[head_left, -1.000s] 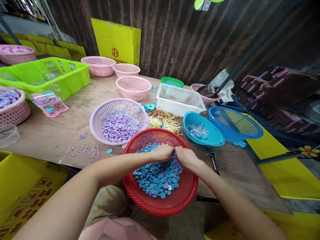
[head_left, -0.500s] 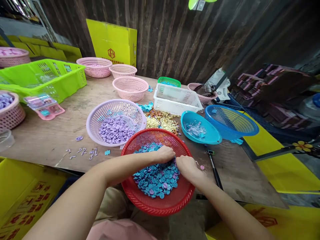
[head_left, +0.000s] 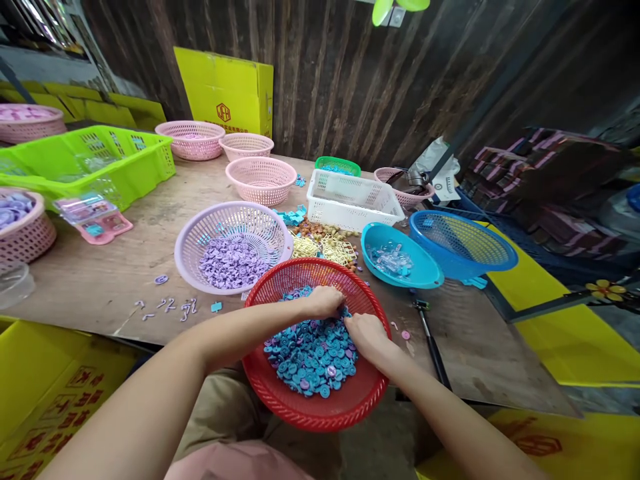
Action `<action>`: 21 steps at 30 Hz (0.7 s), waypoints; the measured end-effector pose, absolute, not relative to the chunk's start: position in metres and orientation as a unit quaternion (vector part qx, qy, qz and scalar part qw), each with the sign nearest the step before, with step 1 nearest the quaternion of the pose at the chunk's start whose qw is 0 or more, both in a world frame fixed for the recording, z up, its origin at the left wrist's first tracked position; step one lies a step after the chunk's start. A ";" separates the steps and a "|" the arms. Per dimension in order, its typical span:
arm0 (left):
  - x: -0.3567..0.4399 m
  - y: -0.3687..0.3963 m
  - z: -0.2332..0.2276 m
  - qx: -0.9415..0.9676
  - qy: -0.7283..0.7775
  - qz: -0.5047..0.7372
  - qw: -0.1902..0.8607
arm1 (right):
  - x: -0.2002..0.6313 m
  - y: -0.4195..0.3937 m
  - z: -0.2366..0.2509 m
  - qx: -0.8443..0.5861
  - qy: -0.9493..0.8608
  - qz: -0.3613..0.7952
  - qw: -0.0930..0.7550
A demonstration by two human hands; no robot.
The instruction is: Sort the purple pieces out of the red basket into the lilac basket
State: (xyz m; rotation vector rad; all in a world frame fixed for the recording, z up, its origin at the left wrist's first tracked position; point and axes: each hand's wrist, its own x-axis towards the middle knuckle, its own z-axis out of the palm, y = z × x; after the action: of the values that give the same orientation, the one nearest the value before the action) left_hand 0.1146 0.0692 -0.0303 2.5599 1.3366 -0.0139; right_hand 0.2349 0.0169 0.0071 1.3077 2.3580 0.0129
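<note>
The blue pieces (head_left: 311, 357) lie below and bodyward of the curled left hand (head_left: 326, 302) and right hand (head_left: 367, 335), grip contents indeterminable.

One head view looks forward and down from above the near edge of the table (head_left: 115, 283), at arm's reach from the red basket (head_left: 357, 403), which sits close at the middle. The lap (head_left: 220, 403) shows at the near edge, the arms (head_left: 240, 337) enter from near left and near right, and the wall (head_left: 320, 87) closes the far side.
</note>
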 end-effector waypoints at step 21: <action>0.133 0.050 -0.014 0.890 0.438 -0.069 0.103 | 0.293 0.003 0.039 0.417 0.385 -0.747 -0.347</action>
State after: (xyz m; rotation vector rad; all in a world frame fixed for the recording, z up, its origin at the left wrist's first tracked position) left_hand 0.1326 0.0500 -0.0136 2.6270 1.2917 -0.2036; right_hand 0.2935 0.0034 0.0394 1.7108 1.5808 -3.0651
